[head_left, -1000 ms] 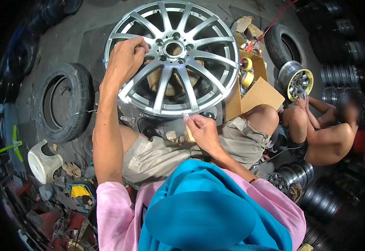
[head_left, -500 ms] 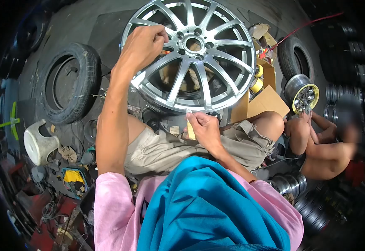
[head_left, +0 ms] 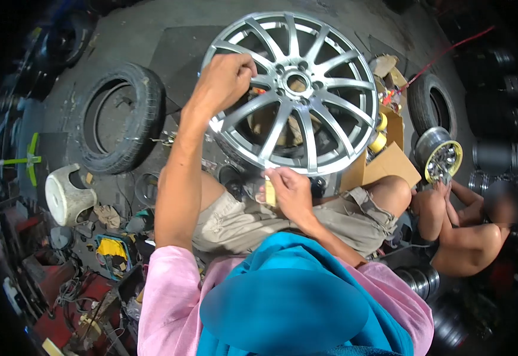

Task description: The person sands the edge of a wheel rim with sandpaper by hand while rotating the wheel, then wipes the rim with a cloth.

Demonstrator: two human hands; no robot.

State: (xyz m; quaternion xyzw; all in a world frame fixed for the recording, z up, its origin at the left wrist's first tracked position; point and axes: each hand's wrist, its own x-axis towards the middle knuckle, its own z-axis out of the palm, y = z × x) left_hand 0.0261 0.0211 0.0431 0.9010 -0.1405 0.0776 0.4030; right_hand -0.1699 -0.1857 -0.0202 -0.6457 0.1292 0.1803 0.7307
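Holding in the right hand (head_left: 290,191): a yellow block (head_left: 270,193) is clasped near the front edge of the wheel (head_left: 304,114).
Left hand (head_left: 226,82): curled over the wheel's left side; any grip cannot be told.
Wheel's place: seen before the bent knees (head_left: 391,194), beside a cardboard box (head_left: 392,166).

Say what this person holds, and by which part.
Right hand: a small yellow piece, apparently by its upper end. Left hand is at the silver wheel; grip unclear.

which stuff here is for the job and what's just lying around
Seems for the job:
big wheel, left hand at its spokes
yellow piece in the right hand

Apparently just lying about:
tyre on the left
white stool
box (its yellow rolls might be supplies)
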